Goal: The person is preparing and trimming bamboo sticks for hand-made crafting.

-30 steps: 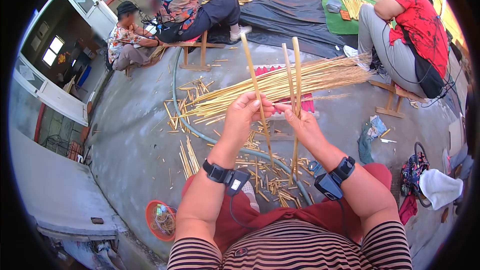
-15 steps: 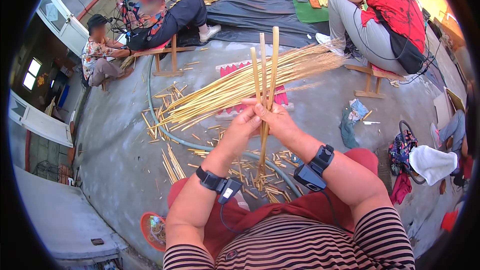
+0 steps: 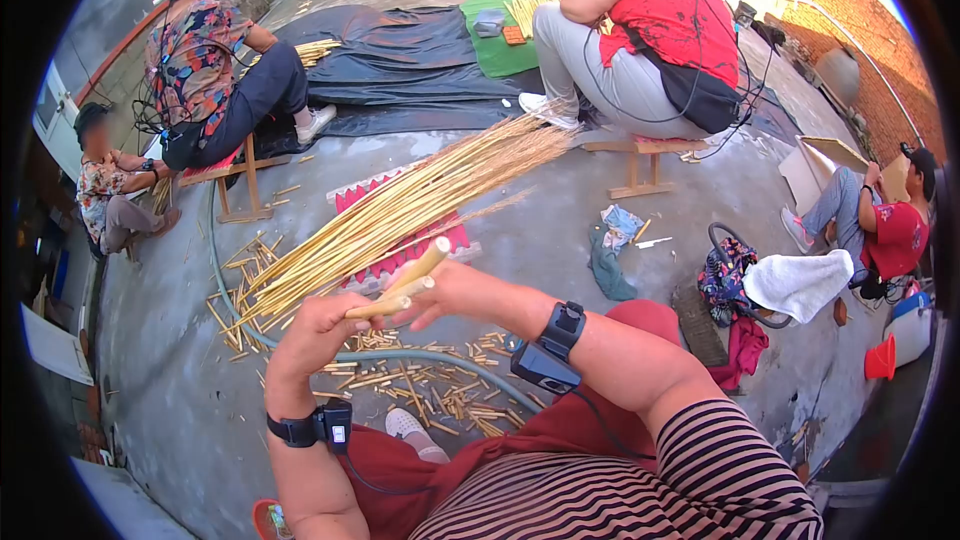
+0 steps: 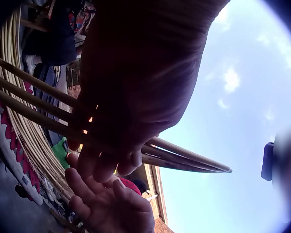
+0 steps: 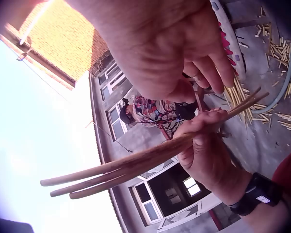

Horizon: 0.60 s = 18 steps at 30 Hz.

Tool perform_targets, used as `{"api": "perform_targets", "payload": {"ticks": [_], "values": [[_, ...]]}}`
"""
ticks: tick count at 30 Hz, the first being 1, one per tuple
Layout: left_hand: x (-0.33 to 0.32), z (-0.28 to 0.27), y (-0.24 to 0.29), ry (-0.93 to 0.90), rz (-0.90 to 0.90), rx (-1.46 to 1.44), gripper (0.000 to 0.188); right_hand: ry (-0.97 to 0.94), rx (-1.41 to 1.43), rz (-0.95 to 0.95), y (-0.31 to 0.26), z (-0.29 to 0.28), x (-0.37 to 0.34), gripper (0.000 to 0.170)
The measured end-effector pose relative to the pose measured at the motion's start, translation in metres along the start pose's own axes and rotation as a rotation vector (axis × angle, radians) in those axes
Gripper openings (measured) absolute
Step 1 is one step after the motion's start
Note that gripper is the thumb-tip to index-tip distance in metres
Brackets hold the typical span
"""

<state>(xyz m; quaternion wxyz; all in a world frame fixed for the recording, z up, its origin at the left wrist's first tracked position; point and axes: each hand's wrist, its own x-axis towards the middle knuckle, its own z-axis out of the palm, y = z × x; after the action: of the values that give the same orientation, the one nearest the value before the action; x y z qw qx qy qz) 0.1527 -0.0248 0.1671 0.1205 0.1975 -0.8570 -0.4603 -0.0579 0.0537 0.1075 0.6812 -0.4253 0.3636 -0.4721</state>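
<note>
My left hand [image 3: 318, 335] grips three long pale plant stalks [image 5: 121, 167] in a small bunch. In the head view the stalks point up toward the camera, their cut ends close together. The right wrist view shows the left thumb and fingers wrapped round them, with the longer part sticking out on one side and thin tips on the other. My right hand [image 3: 450, 290] is just beside the stalks with its fingers apart, and the left wrist view shows its palm [image 4: 121, 208] holding nothing. Beyond the hands lies a large bundle of stalks [image 3: 400, 205] with feathery ends.
The bundle lies across a pink and white stand [image 3: 455, 237]. Short cut pieces [image 3: 450, 405] litter the floor round a grey hose [image 3: 400, 353]. Two people sit on wooden stools ahead, by a black sheet [image 3: 400, 60]; others sit at the sides. A bag with a white towel [image 3: 800, 285] stands right.
The three stalks, earlier upright and touched by both hands, now tilt toward the camera in the left hand. The right hand has let go. The head view has turned right.
</note>
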Motion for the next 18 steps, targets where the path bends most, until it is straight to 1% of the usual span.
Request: {"api": "perform_targets", "payload": {"ticks": [1,2,4,5,7,8,10,11,12,13,14,16,18], "values": [[-0.005,-0.004,0.005,-0.054,-0.032,0.042,0.015,-0.017,0.134,0.202,-0.004,0.001,-0.005,0.034],[-0.009,-0.007,0.009,-0.106,-0.065,0.087,0.014,-0.142,0.182,0.262,-0.003,0.005,-0.01,0.044],[-0.015,-0.008,0.01,-0.175,-0.136,0.175,0.012,-0.336,0.283,0.376,-0.004,0.021,-0.021,0.045],[-0.015,-0.006,0.009,-0.181,-0.09,0.237,0.012,-0.432,0.335,0.435,-0.008,0.027,-0.026,0.045],[-0.017,-0.001,0.008,-0.192,-0.004,0.351,0.013,-0.401,0.268,0.488,-0.019,0.037,-0.038,0.043],[-0.019,0.0,0.01,-0.199,0.014,0.465,0.014,-0.391,0.236,0.516,-0.019,0.04,-0.041,0.042],[-0.015,0.0,0.02,-0.213,0.049,0.701,0.016,-0.347,0.259,0.493,-0.011,0.039,-0.039,0.037],[-0.011,0.002,0.023,-0.135,0.082,0.767,0.019,-0.329,0.273,0.484,-0.006,0.039,-0.038,0.036],[-0.009,0.005,0.026,-0.059,0.106,0.833,0.023,-0.267,0.295,0.505,-0.011,0.042,-0.038,0.026],[-0.011,0.006,0.026,0.017,0.135,0.896,0.027,-0.205,0.264,0.453,-0.016,0.045,-0.038,0.024],[-0.012,0.006,0.026,0.199,0.164,1.065,0.032,-0.189,0.286,0.416,-0.011,0.044,-0.033,0.023],[0.004,0.015,0.026,0.598,0.286,1.325,0.043,-0.087,0.346,0.307,0.001,0.04,-0.027,0.02],[0.019,0.017,0.001,0.806,0.23,0.905,0.048,-0.019,0.462,0.136,0.009,0.037,-0.02,0.018]]}}
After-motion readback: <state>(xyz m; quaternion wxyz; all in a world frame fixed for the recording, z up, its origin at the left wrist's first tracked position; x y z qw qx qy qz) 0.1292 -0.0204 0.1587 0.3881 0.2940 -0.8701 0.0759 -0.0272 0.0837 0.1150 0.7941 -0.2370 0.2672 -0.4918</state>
